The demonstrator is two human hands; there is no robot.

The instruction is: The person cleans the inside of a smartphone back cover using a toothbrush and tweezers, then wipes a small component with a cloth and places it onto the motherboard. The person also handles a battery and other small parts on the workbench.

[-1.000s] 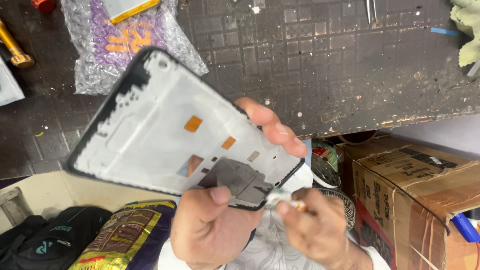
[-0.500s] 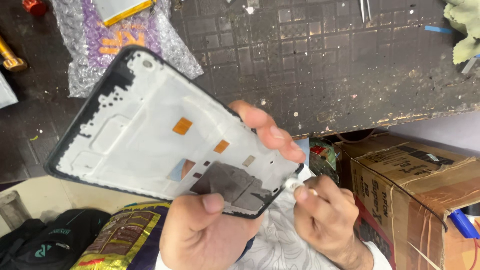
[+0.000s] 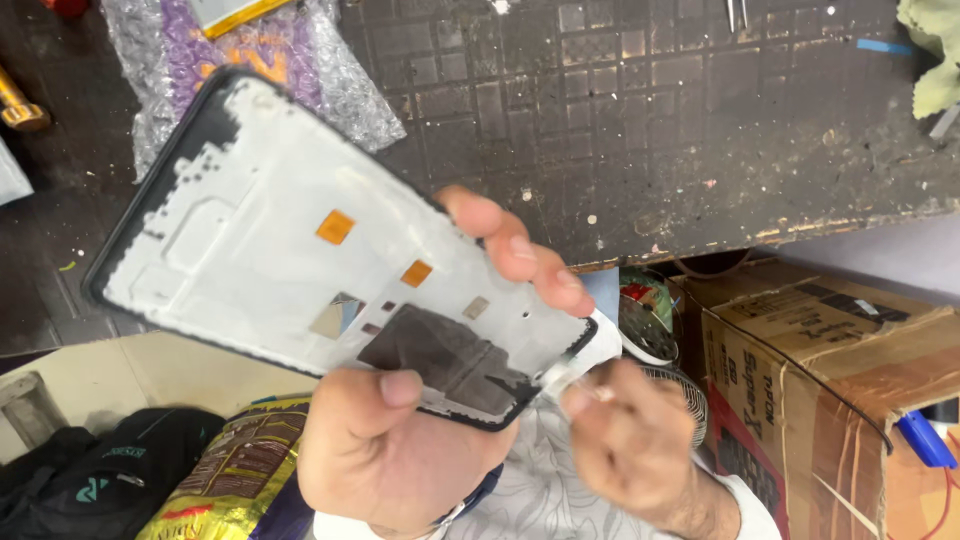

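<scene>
Covering most of the view, a dark, gridded, dusty tabletop [image 3: 650, 130] ends above one cardboard box [image 3: 830, 370], one black bag [image 3: 90, 480] and one yellow packet [image 3: 235, 470]; one bubble-wrap pouch [image 3: 250, 70] lies on it. One phone frame [image 3: 330, 270], white inside with two orange patches, is held over the edge. The left hand [image 3: 400, 440] clamps its lower end, thumb on top, fingers behind. The right hand [image 3: 630, 440] pinches a small pale strip [image 3: 570, 375] at the corner. Since a second ago the frame has tilted further left.

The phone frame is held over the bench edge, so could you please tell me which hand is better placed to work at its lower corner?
Probably the right hand: its fingertips pinch something small at the frame's lower corner. The left hand is occupied gripping the frame.
</scene>
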